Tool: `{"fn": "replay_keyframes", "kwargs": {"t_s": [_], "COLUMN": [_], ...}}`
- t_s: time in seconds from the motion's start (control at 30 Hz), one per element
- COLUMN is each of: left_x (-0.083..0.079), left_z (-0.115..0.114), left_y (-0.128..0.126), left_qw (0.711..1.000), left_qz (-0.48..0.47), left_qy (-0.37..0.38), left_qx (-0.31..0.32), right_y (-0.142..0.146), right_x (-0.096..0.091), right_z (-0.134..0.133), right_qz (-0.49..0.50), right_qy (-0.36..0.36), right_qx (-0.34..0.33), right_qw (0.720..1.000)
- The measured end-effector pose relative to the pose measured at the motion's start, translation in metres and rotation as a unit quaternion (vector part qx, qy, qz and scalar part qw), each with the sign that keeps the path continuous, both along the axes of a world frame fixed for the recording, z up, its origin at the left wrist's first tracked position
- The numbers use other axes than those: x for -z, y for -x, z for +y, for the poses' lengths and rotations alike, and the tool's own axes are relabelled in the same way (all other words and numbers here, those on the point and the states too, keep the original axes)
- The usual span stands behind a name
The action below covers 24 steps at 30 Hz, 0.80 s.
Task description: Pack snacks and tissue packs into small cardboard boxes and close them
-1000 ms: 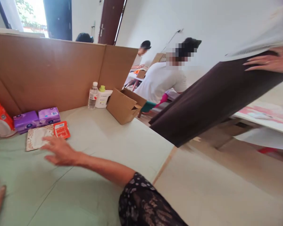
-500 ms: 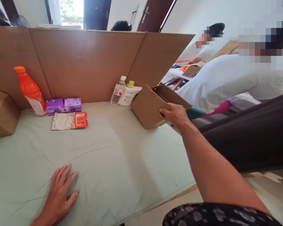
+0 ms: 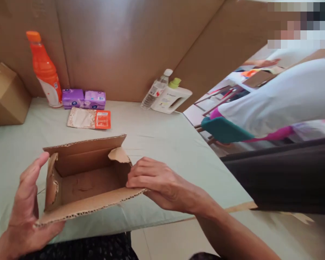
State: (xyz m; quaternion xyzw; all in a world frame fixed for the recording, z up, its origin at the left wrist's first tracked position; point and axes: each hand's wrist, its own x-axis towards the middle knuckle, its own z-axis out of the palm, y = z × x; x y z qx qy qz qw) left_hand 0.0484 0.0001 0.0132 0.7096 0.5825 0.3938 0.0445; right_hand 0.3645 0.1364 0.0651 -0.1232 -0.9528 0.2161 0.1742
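Observation:
An open-topped cardboard box (image 3: pixel 97 202) with rough-cut edges is at the table's near side, its inside bare and facing me. My right hand (image 3: pixel 158 182) grips its right wall, fingers curled over the rim. Around the left end is my left hand (image 3: pixel 28 206), fingers up along the side and thumb partly hidden by the near flap. Beyond the box lies a flat orange-and-white packet (image 3: pixel 89 118). Behind that sit two purple tissue packs (image 3: pixel 73 98) beside an orange drink bottle (image 3: pixel 45 70).
A clear water bottle (image 3: pixel 155 92) leans by a white jug with a green cap (image 3: pixel 171 99). Another cardboard box (image 3: pixel 9 97) stands at the left. A tall cardboard screen (image 3: pixel 130 47) backs the green-covered table (image 3: pixel 178 151). A co-worker's white sleeve (image 3: pixel 281 97) is at the right.
My right hand has brought the box from the far right to the near middle. My left hand has lifted from the table to the box's left end. The view has tilted down.

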Motion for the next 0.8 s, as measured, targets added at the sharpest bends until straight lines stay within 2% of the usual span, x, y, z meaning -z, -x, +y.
{"fn": "replay_keyframes", "kwargs": {"t_s": [0.1, 0.17, 0.23, 0.3, 0.4, 0.47, 0.53, 0.63, 0.73, 0.8], "left_x": [-0.013, -0.016, -0.017, -0.018, -0.024, -0.028, -0.030, -0.029, -0.024, -0.022], "left_z": [-0.014, -0.017, -0.014, -0.008, -0.002, -0.001, -0.004, -0.010, -0.011, -0.007], "left_y": [0.003, 0.003, 0.002, 0.001, 0.001, 0.003, 0.006, 0.011, 0.013, 0.011], "left_qw": [0.998, 0.996, 0.995, 0.995, 0.991, 0.987, 0.985, 0.985, 0.987, 0.988], "left_qz": [0.008, 0.022, 0.019, 0.032, 0.075, 0.103, 0.123, 0.130, 0.114, 0.103], "left_qy": [-0.011, -0.022, -0.026, -0.037, -0.054, -0.055, -0.051, -0.043, -0.042, -0.048], "left_qx": [0.056, 0.081, 0.090, 0.092, 0.100, 0.107, 0.111, 0.108, 0.102, 0.101], "right_y": [0.008, 0.011, 0.020, 0.038, 0.071, 0.088, 0.091, 0.073, 0.039, 0.018], "right_x": [-0.012, -0.025, -0.036, -0.038, -0.023, -0.011, -0.007, -0.016, -0.022, -0.010], "right_z": [0.003, 0.008, 0.014, 0.019, 0.024, 0.024, 0.020, 0.014, 0.013, 0.013], "right_qz": [-0.016, 0.002, 0.016, -0.010, -0.108, -0.187, -0.248, -0.249, -0.162, -0.092], "right_qy": [0.108, 0.174, 0.183, 0.148, 0.058, -0.029, -0.114, -0.163, -0.120, -0.083], "right_qx": [-0.040, -0.035, -0.019, -0.042, -0.106, -0.085, -0.032, 0.016, 0.062, 0.106], "right_qw": [0.993, 0.984, 0.983, 0.988, 0.987, 0.978, 0.962, 0.955, 0.977, 0.987]}}
